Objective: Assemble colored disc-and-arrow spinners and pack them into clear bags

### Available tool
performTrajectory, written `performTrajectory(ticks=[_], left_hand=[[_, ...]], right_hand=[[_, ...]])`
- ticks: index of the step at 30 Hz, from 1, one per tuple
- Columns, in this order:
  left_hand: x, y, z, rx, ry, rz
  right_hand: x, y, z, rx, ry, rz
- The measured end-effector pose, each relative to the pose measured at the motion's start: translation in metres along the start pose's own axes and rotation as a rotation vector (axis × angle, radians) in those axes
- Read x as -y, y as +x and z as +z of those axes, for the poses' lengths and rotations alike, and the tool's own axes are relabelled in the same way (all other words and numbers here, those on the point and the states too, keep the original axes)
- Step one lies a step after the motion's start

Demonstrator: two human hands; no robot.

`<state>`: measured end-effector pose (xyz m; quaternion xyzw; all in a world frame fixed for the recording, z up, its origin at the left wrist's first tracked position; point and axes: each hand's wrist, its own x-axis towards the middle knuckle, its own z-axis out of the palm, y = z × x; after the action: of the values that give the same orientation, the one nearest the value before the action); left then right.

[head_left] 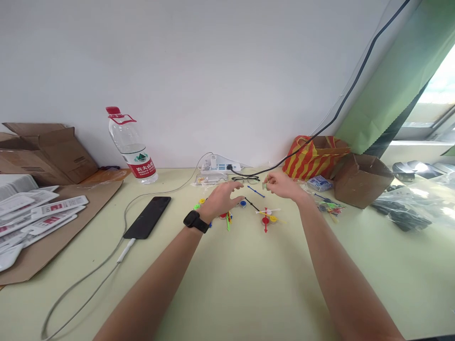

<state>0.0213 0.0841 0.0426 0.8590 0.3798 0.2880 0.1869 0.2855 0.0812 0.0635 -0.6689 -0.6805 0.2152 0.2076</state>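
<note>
My left hand (223,196), with a black watch at the wrist, hovers over the small coloured pieces with thumb and fingers apart and nothing between them. Under it a green plastic arrow (228,224) and several coloured discs are partly hidden. My right hand (283,184) pinches a small pale green piece (264,186), too small to name exactly. Between the hands lie a blue arrow (256,191), a black arrow (251,204) and a blue disc (243,203). Nearer to me are a red arrow (266,226) and a yellow disc (273,219).
A phone (148,218) on a white cable and a large water bottle (137,151) stand left. At the wall are a power strip (222,166) and glasses (246,179). Right are a striped bag (302,161), a cardboard box (360,182) and loose arrows (329,206).
</note>
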Motion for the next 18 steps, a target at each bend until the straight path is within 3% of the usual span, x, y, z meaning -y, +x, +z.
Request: performTrajectory(ticks=[5, 10, 13, 18], left_hand=[[-0.019, 0.007, -0.007, -0.061, -0.315, 0.109], [-0.011, 0.007, -0.007, -0.046, -0.395, 0.103], [-0.002, 0.005, -0.008, 0.025, -0.411, 0.043], [0.002, 0.002, -0.004, 0.157, -0.226, 0.011]], right_hand=[[0.044, -0.015, 0.013, 0.204, 0.556, -0.268], [0.058, -0.016, 0.033, 0.267, 0.712, -0.283], [0.050, -0.011, 0.040, 0.267, 0.647, -0.254], [0.027, 0.000, 0.046, 0.126, 0.106, -0.113]])
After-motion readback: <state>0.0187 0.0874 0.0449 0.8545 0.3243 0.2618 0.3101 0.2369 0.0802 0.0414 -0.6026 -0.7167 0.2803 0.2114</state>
